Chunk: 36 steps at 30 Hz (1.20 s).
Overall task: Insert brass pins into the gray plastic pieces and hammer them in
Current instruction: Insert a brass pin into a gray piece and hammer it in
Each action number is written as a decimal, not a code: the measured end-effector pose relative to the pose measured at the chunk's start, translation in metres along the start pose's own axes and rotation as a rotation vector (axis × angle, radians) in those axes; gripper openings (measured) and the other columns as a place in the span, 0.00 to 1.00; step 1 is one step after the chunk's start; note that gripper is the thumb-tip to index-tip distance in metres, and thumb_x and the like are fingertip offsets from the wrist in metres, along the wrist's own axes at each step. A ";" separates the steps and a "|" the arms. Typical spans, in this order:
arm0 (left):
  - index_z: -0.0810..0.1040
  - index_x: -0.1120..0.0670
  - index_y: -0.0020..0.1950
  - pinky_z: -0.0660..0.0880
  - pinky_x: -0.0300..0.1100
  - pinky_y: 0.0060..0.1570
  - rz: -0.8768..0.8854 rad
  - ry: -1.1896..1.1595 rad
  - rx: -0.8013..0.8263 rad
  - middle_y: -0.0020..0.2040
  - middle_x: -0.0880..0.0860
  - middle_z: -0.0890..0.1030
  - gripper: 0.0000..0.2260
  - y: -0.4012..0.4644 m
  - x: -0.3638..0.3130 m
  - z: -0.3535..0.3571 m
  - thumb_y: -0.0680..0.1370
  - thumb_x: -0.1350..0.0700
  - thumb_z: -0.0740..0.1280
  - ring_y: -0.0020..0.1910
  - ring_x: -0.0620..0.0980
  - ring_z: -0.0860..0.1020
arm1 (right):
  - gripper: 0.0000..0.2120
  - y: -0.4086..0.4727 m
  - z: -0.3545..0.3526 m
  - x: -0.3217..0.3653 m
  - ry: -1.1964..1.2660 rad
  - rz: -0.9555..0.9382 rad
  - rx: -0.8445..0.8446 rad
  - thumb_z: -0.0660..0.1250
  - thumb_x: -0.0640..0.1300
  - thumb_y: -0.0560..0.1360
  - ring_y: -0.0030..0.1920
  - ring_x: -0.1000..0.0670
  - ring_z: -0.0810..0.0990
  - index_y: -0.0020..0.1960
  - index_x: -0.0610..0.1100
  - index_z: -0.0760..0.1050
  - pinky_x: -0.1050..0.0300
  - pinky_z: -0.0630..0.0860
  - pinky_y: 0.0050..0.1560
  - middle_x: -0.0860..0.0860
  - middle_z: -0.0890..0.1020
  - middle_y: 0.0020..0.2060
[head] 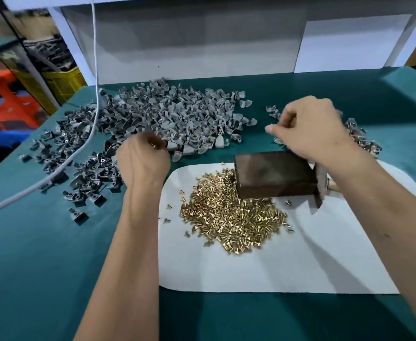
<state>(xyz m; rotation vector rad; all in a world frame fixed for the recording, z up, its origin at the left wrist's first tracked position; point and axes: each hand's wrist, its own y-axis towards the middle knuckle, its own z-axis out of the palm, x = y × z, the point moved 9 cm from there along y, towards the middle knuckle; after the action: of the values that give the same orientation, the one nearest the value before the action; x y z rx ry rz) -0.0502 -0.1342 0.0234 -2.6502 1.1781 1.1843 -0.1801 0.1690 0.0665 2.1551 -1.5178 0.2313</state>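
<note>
A white cord (88,134) is draped across the left part of the green table (42,254), over a broad heap of gray plastic pieces (167,114) spread from the left edge toward the middle of the far edge. The left hand (141,159) is held at the near edge of this heap with its fingers curled; a few brass pins (154,144) are glimpsed inside the curled fingers, and a gray piece appears to be pinched at the fingertips, though this cannot be told for certain. A white sheet (275,267) is laid on the table nearer the front edge, and a loose mound of brass pins (231,212) is piled on it. A dark metal block (274,174) is set at the far side of the mound, touching it. The right hand (307,126) is raised above the block with fingers curled and the thumb extended left; whether anything is gripped cannot be told. A smaller scatter of gray pieces (359,136) is seen beyond this hand, toward the right edge.
</note>
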 end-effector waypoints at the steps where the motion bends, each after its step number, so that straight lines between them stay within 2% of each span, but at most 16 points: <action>1: 0.86 0.48 0.48 0.80 0.46 0.46 -0.023 -0.004 0.020 0.47 0.51 0.85 0.09 0.003 0.006 -0.001 0.75 0.61 0.71 0.46 0.54 0.81 | 0.15 -0.001 0.010 0.022 -0.008 -0.077 0.070 0.77 0.56 0.72 0.38 0.50 0.81 0.34 0.51 0.77 0.57 0.75 0.44 0.54 0.81 0.33; 4: 0.85 0.47 0.44 0.79 0.42 0.38 -0.045 -0.016 0.128 0.44 0.49 0.85 0.05 0.007 0.014 0.002 0.76 0.58 0.74 0.42 0.50 0.83 | 0.10 -0.009 0.042 0.078 -0.075 -0.258 0.261 0.78 0.50 0.72 0.42 0.51 0.83 0.36 0.53 0.79 0.54 0.80 0.49 0.55 0.83 0.37; 6: 0.85 0.48 0.41 0.82 0.44 0.40 -0.033 -0.016 0.218 0.41 0.48 0.85 0.06 0.007 0.015 0.006 0.74 0.59 0.75 0.42 0.50 0.84 | 0.08 -0.011 0.061 0.100 -0.142 -0.319 0.350 0.78 0.46 0.73 0.44 0.48 0.83 0.38 0.52 0.80 0.51 0.82 0.51 0.52 0.85 0.41; 8: 0.86 0.48 0.44 0.80 0.42 0.43 -0.023 0.009 0.290 0.43 0.48 0.85 0.06 0.006 0.015 0.009 0.72 0.59 0.78 0.45 0.49 0.83 | 0.04 -0.010 0.076 0.110 -0.233 -0.340 0.411 0.78 0.45 0.73 0.46 0.46 0.84 0.43 0.47 0.84 0.51 0.82 0.50 0.49 0.86 0.44; 10: 0.86 0.49 0.47 0.77 0.41 0.46 -0.013 0.040 0.338 0.46 0.49 0.85 0.10 0.006 0.016 0.011 0.69 0.60 0.80 0.47 0.49 0.82 | 0.04 -0.009 0.089 0.113 -0.305 -0.332 0.461 0.78 0.41 0.73 0.45 0.44 0.84 0.46 0.42 0.85 0.51 0.82 0.49 0.46 0.86 0.43; 13: 0.83 0.48 0.41 0.81 0.43 0.50 -0.024 0.024 0.378 0.48 0.50 0.84 0.13 0.004 0.016 0.014 0.69 0.66 0.78 0.47 0.48 0.82 | 0.03 -0.008 0.102 0.118 -0.334 -0.326 0.504 0.74 0.34 0.72 0.44 0.44 0.85 0.45 0.40 0.84 0.47 0.84 0.49 0.44 0.85 0.42; 19: 0.86 0.51 0.39 0.82 0.41 0.34 -0.080 -0.050 0.403 0.44 0.50 0.85 0.10 0.001 0.017 0.016 0.73 0.66 0.75 0.36 0.48 0.82 | 0.05 -0.007 0.105 0.122 -0.346 -0.355 0.496 0.70 0.31 0.73 0.41 0.43 0.84 0.43 0.39 0.82 0.46 0.84 0.47 0.42 0.84 0.40; 23: 0.85 0.49 0.39 0.72 0.35 0.22 -0.069 -0.145 0.389 0.42 0.51 0.84 0.08 0.001 0.015 0.016 0.75 0.61 0.75 0.32 0.49 0.77 | 0.09 -0.012 0.096 0.128 -0.284 -0.394 0.453 0.68 0.32 0.75 0.44 0.43 0.84 0.46 0.42 0.84 0.47 0.83 0.48 0.44 0.85 0.44; 25: 0.85 0.49 0.43 0.78 0.40 0.27 -0.073 -0.224 0.336 0.43 0.53 0.84 0.04 0.002 0.013 0.013 0.76 0.58 0.75 0.35 0.53 0.80 | 0.09 -0.013 0.087 0.131 -0.191 -0.395 0.400 0.68 0.34 0.78 0.49 0.45 0.84 0.52 0.44 0.86 0.49 0.82 0.54 0.46 0.86 0.49; 26: 0.85 0.51 0.46 0.82 0.44 0.36 -0.072 -0.273 0.307 0.42 0.54 0.84 0.01 0.002 0.011 0.012 0.77 0.57 0.75 0.38 0.55 0.82 | 0.09 -0.014 0.081 0.132 -0.136 -0.397 0.379 0.68 0.36 0.79 0.50 0.46 0.84 0.53 0.45 0.86 0.49 0.81 0.57 0.47 0.86 0.51; 27: 0.84 0.53 0.48 0.84 0.49 0.45 -0.079 -0.343 0.289 0.41 0.54 0.84 0.01 0.002 0.009 0.012 0.77 0.56 0.74 0.39 0.55 0.83 | 0.09 -0.015 0.075 0.133 -0.087 -0.401 0.365 0.68 0.37 0.80 0.51 0.47 0.83 0.53 0.45 0.86 0.50 0.80 0.58 0.48 0.86 0.51; 29: 0.83 0.58 0.51 0.84 0.54 0.52 -0.112 -0.548 0.298 0.40 0.54 0.83 0.04 -0.002 0.003 0.017 0.79 0.58 0.73 0.39 0.52 0.84 | 0.09 -0.018 0.062 0.132 -0.009 -0.408 0.330 0.68 0.38 0.80 0.50 0.50 0.83 0.52 0.47 0.86 0.53 0.79 0.58 0.50 0.86 0.50; 30: 0.83 0.60 0.53 0.84 0.52 0.52 -0.127 -0.661 0.316 0.40 0.54 0.83 0.05 -0.004 -0.002 0.020 0.80 0.59 0.72 0.40 0.51 0.84 | 0.09 -0.020 0.055 0.131 0.027 -0.405 0.306 0.69 0.39 0.80 0.48 0.52 0.83 0.51 0.49 0.86 0.55 0.78 0.57 0.51 0.86 0.48; 32: 0.83 0.61 0.52 0.84 0.44 0.48 -0.125 -0.833 0.357 0.41 0.54 0.82 0.05 -0.013 -0.019 0.026 0.80 0.60 0.71 0.39 0.49 0.83 | 0.08 -0.026 0.041 0.123 0.110 -0.394 0.253 0.69 0.39 0.80 0.45 0.56 0.82 0.49 0.51 0.85 0.58 0.78 0.55 0.54 0.85 0.44; 36: 0.84 0.55 0.45 0.77 0.36 0.38 -0.003 -0.920 0.384 0.36 0.51 0.83 0.06 -0.041 -0.062 0.041 0.81 0.60 0.70 0.34 0.44 0.80 | 0.05 -0.042 0.014 0.094 0.244 -0.347 0.102 0.75 0.42 0.76 0.42 0.61 0.81 0.49 0.51 0.83 0.67 0.77 0.48 0.58 0.83 0.41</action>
<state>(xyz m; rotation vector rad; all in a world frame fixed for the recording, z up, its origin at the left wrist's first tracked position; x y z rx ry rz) -0.0769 -0.0538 0.0226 -1.5086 1.0401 1.6665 -0.1090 0.0940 0.0802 2.3276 -0.9996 0.4392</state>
